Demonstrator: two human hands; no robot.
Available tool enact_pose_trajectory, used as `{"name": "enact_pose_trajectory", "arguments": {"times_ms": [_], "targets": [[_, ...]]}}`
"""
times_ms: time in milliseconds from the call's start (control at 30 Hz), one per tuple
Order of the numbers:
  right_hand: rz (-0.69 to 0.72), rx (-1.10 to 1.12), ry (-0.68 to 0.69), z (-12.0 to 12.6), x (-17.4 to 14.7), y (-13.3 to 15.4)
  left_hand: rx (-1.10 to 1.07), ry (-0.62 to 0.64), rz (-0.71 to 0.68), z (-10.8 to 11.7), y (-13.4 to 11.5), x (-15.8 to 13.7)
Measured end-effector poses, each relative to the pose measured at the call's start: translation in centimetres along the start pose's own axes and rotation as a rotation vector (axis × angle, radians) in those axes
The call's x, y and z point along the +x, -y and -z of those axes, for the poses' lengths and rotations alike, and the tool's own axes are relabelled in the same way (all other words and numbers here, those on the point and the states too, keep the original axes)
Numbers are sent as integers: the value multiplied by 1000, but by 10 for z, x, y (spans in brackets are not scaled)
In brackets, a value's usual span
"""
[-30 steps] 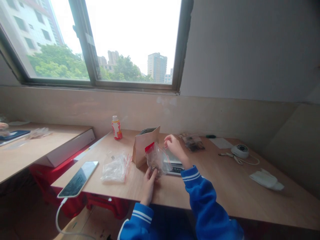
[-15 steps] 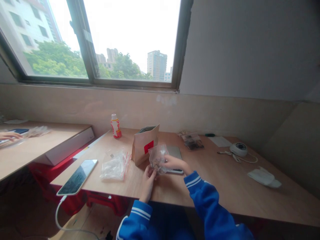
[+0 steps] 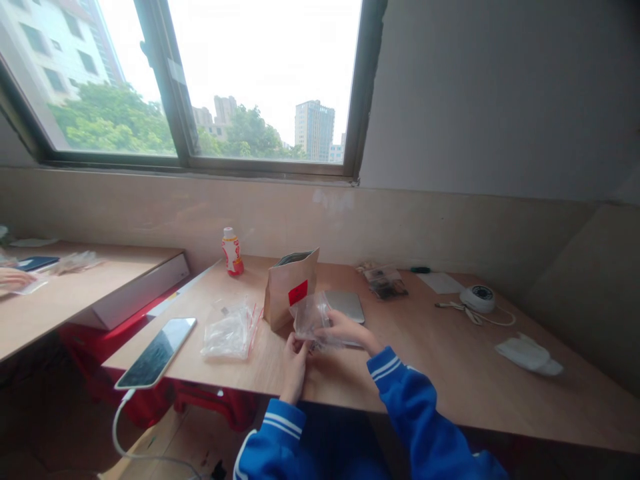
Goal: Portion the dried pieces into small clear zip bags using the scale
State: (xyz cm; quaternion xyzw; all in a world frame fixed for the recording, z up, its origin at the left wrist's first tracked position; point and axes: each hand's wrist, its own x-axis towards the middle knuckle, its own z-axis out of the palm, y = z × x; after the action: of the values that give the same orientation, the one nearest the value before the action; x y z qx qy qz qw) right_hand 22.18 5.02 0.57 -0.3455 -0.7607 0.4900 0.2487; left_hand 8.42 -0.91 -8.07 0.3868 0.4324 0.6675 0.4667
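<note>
A clear plastic bag (image 3: 307, 318) is between my two hands, just in front of a standing kraft paper pouch (image 3: 280, 295) with a red label. My left hand (image 3: 296, 357) pinches the bag's lower edge. From the right, my right hand (image 3: 345, 328) grips the bag's side with its fingers closed. What the bag holds, if anything, is too blurred to make out. Behind my right hand lies a flat silver device (image 3: 347, 305), partly covered by the bag and hand. To the left, a pile of clear zip bags (image 3: 230, 333) with red strips lies on the table.
A phone (image 3: 156, 353) with a white cable juts over the table's left edge. A drink bottle (image 3: 233, 253) stands at the back. Farther right are a bag of dark parts (image 3: 386, 283), white paper (image 3: 440, 283), a dome camera (image 3: 477, 299) and a white wrapped item (image 3: 530, 355). Another person's hand (image 3: 15, 279) shows far left.
The clear bag looks spread flatter and wider between my hands, shifted slightly left and down. My hands have barely moved. The other person's hand at far left has drawn back leftward.
</note>
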Motion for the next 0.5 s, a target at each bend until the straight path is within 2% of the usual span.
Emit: {"name": "enact_pose_trajectory", "arguments": {"times_ms": [133,300,400,500], "targets": [[-7,-7,-29,3,6,-6,23,-29,-29,2,5,2],[49,50,-201,25,6,-10,53,-68,-26,5,8,4],[91,130,-357,47,7,-2,69,-101,-3,5,9,5],[228,239,-601,64,20,15,71,-98,5,6,10,5]]}}
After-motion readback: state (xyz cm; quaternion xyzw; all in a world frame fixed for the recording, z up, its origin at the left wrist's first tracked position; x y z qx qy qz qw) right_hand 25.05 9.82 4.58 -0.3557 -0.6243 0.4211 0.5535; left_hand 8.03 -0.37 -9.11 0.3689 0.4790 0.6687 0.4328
